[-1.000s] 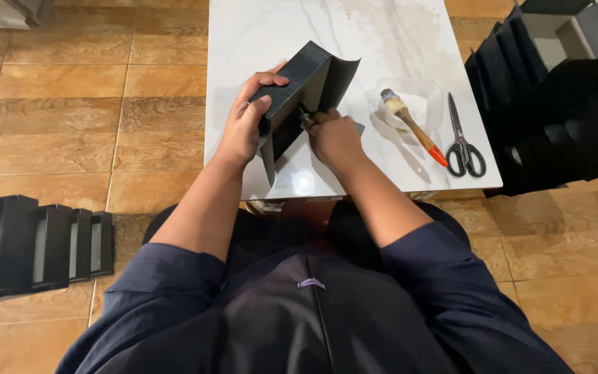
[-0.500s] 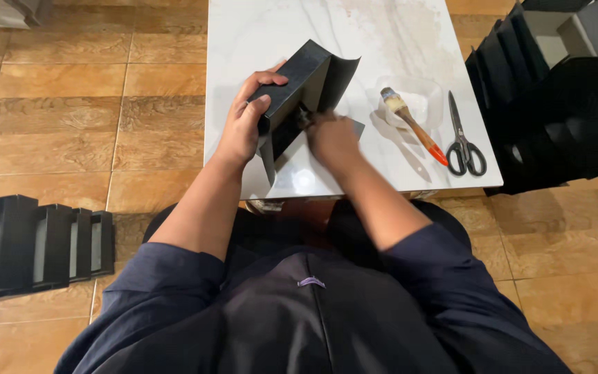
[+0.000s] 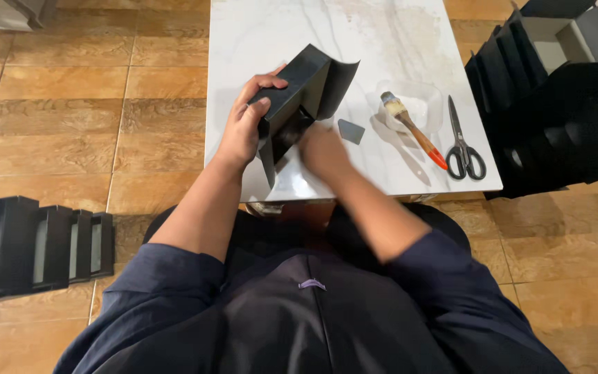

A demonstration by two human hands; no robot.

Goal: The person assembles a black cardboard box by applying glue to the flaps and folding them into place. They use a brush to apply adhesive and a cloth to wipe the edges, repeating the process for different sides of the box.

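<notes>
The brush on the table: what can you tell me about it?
The brush is a small paintbrush with pale bristles, a metal band and a wooden handle ending in an orange-red tip. It lies slantwise on the white table, its bristle end over a clear dish, handle pointing toward the scissors. No hand touches it.

The person wears a dark navy long-sleeved top, both sleeves pushed up above the elbows so the forearms are bare. A small pale tab or label sits at the middle of the chest. The left hand (image 3: 243, 131) and right hand (image 3: 323, 149) are bare, without gloves.
</notes>
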